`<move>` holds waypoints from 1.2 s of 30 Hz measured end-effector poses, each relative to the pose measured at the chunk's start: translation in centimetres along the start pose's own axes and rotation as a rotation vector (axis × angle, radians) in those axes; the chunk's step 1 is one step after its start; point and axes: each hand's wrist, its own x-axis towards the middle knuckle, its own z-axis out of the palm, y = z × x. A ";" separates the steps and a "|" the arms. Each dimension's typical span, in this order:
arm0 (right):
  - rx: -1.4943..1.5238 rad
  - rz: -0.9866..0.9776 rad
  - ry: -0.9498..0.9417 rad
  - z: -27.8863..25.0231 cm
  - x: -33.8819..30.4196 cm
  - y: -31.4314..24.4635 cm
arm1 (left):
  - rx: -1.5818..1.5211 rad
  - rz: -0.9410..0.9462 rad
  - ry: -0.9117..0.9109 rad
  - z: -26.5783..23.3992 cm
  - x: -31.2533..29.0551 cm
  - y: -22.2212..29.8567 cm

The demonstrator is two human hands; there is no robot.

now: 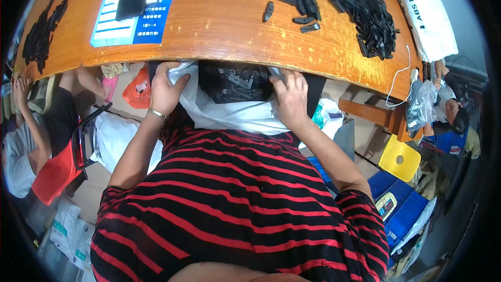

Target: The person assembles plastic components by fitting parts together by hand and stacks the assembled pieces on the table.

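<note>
A white plastic sack (235, 116) lies spread on my lap below the table edge, its mouth held wide. Inside are many small black plastic parts (237, 84), some glinting. My left hand (168, 90), with a metal band at the wrist, grips the sack's left side, its fingertips partly hidden under the table edge. Curled over the sack's right side is my right hand (292, 96). On the wooden table (219, 28) above, a large heap of similar black clips (365, 15) lies at the right, with a few loose pieces (310, 27) nearer the middle.
Another black pile (46, 36) sits at the table's far left. A blue-and-white printed sheet (151, 28) bears a dark object. A white sack (430, 15) and a white cable (402, 78) are at the right, near a yellow stool (400, 157). Another person sits left on a red chair (57, 172).
</note>
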 end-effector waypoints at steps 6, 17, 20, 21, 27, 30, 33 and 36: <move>0.639 0.917 0.227 5.7 -1.1 5.1 | -0.319 -0.331 -0.140 2.0 3.3 -2.4; 1.467 0.879 0.355 -0.9 -2.9 5.7 | -0.755 -0.506 -0.176 -1.1 0.6 -0.4; 1.479 0.874 0.364 -3.3 -4.1 6.7 | -0.880 -0.471 -0.169 -1.6 0.4 0.3; 1.433 0.896 0.330 -2.9 -4.3 7.6 | -0.887 -0.413 -0.181 -1.2 1.1 -0.7; 1.325 0.981 0.295 0.7 -2.5 8.4 | -0.547 -0.259 -0.107 -1.6 2.7 -1.1; 1.326 0.957 0.322 1.3 -2.7 8.7 | -0.577 -0.236 -0.045 -1.3 2.1 -1.2; 1.288 0.917 0.329 0.7 -2.9 8.9 | -0.543 -0.215 -0.071 -1.6 2.4 -1.8; 1.115 0.903 0.270 -0.6 -2.8 8.6 | -0.385 -0.198 -0.106 -2.3 2.7 -1.7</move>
